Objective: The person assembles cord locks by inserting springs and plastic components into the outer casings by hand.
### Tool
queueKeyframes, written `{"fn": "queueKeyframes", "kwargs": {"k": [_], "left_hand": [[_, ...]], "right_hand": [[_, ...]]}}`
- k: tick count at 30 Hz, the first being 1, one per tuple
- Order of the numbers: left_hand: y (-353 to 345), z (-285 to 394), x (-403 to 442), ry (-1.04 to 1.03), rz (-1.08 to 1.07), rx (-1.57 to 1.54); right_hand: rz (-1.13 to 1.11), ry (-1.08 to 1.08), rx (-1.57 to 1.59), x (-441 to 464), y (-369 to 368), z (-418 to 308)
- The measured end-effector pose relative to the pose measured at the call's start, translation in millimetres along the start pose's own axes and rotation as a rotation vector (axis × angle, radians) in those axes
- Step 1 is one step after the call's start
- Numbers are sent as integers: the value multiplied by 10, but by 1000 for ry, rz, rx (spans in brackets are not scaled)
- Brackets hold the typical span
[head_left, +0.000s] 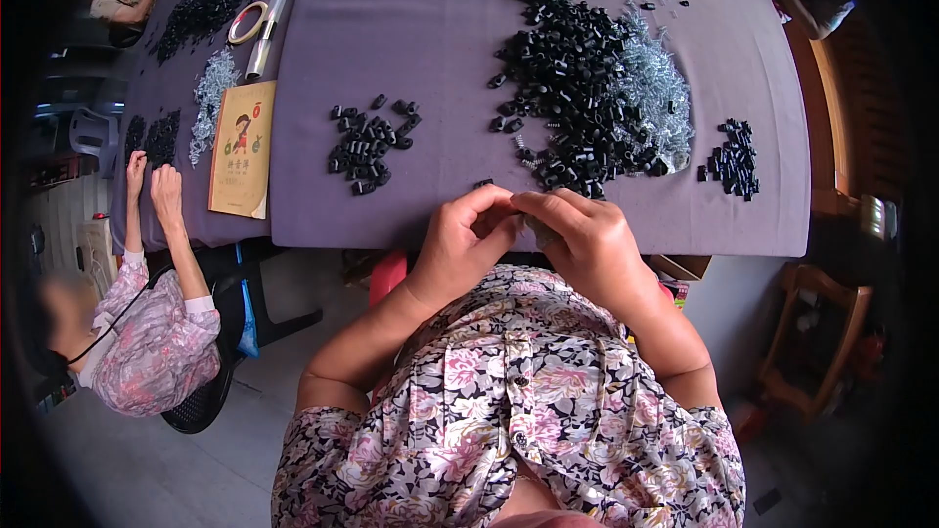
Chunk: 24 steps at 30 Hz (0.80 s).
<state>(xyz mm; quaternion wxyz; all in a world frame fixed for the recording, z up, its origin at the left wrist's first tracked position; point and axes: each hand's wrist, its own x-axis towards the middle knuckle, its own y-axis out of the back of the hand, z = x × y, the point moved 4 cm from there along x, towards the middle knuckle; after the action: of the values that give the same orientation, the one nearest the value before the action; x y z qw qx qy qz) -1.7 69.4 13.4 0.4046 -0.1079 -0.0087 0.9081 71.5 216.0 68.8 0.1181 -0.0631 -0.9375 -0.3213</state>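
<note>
Just over the table's front edge, my left hand [468, 240] and my right hand [585, 233] meet with their fingertips pinched together. Whatever is between the fingers is hidden or too small to make out. A small black plastic piece [483, 183] lies on the cloth just beyond my left fingers. Ahead of my right hand spreads a large heap of black plastic pieces [562, 68], with a pile of shiny metal springs [657, 88] along its right side. A smaller group of black pieces [370, 145] lies to the left, and narrow black pieces [734, 161] are gathered at the right.
On the adjoining table at left are a yellow booklet [242, 152], a tape roll [247, 23], a silvery cylinder [260, 54], springs [210, 98] and black parts [210, 5]. A co-worker [161, 342] sits there, hands over black parts. A wooden chair frame [814, 342] stands at right.
</note>
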Motion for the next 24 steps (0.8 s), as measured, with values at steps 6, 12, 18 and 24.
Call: {"fn": "queueKeyframes", "kwargs": {"k": [6,12,18,24], "left_hand": [[-13,71,13,109,39,-278],[-36,-52,52,97,43,-506],[14,-93,23,164,40,-515],[-16,-52,46,245,12,-449]], "right_hand": [[-31,-172,175,30,58,5],[106,67,-102,64,-148,85],[96,134,-194,79,-207,87],[66,190,-247,53,-225,160]]}}
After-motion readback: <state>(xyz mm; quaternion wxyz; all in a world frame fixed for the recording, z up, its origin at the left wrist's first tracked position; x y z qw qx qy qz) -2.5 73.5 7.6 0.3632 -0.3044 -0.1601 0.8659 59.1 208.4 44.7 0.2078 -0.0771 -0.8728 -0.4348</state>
